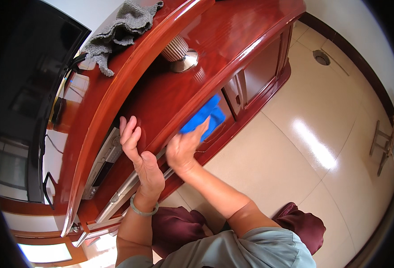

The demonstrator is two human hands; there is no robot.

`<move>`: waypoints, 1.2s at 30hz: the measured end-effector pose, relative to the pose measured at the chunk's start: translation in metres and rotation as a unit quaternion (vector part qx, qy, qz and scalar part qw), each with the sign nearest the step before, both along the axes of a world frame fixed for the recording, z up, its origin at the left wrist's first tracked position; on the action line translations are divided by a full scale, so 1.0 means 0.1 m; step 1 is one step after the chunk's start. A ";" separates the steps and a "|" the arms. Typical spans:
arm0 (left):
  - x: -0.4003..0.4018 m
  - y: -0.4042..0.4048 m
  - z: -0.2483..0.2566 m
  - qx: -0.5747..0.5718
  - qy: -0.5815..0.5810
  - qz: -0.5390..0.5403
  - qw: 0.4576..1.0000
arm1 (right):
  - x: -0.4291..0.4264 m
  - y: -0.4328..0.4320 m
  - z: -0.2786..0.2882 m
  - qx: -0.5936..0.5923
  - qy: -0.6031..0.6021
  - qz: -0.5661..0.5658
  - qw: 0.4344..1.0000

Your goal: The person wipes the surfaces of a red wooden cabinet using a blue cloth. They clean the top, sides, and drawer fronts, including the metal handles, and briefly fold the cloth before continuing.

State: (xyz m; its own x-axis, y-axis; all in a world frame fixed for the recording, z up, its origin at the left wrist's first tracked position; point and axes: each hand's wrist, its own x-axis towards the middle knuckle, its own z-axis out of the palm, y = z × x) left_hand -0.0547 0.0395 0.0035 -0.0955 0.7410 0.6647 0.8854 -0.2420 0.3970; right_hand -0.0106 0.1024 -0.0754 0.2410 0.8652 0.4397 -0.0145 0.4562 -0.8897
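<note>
A blue cloth (205, 117) is in my right hand (185, 145), pressed to the front of a dark red lacquered wooden TV cabinet (230, 43), below the edge of its lower top. Part of the palm and fingers is blurred. My left hand (140, 154) wears a pale bangle at the wrist and holds nothing. Its fingers are apart and raised near the cabinet's lower shelf; whether the fingertips touch the wood I cannot tell. A silver electronic player (103, 164) sits in the recess beside this hand.
A grey knitted cloth (123, 30) lies on the raised top, before a flat television (26, 100). A ribbed metal support post (180, 53) stands between the levels. Beige floor tiles (267, 160) hold a round drain (321, 57); a wooden stool (384, 144) is at far right.
</note>
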 end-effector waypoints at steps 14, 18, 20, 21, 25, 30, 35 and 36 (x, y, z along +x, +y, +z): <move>0.05 -0.05 0.09 -0.033 0.013 0.042 0.998 | 0.06 -0.17 0.07 0.123 -0.005 0.007 0.992; 0.02 -0.06 0.10 -0.042 0.010 0.022 0.999 | 0.06 -0.07 0.02 0.144 0.007 -0.028 0.989; -0.01 -0.07 0.12 -0.046 0.023 0.004 0.999 | 0.09 0.16 -0.06 0.049 0.031 -0.034 0.998; -0.04 -0.09 0.10 -0.041 0.027 -0.007 0.999 | 0.18 0.28 -0.05 0.026 0.005 -0.037 0.999; -0.07 -0.10 0.07 -0.038 0.017 -0.021 0.999 | 0.19 0.33 0.18 0.000 0.073 -0.007 0.997; -0.09 -0.06 0.05 -0.032 0.009 -0.038 0.999 | -0.21 -0.24 -0.08 0.020 0.075 0.014 0.997; -0.05 -0.05 0.04 -0.016 0.017 -0.006 1.000 | -0.06 -0.19 -0.31 0.228 -0.076 0.015 0.971; -0.04 -0.05 0.05 -0.015 0.015 -0.001 1.000 | 0.04 -0.07 -0.31 0.236 -0.062 0.037 0.969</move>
State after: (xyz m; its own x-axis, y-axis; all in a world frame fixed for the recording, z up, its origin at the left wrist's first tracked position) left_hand -0.0585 0.0343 0.0081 -0.0753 0.7607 0.6448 0.8963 -0.2318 0.3781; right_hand -0.0063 0.0950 -0.1062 0.1060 0.5734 0.8124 0.0302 0.8148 -0.5790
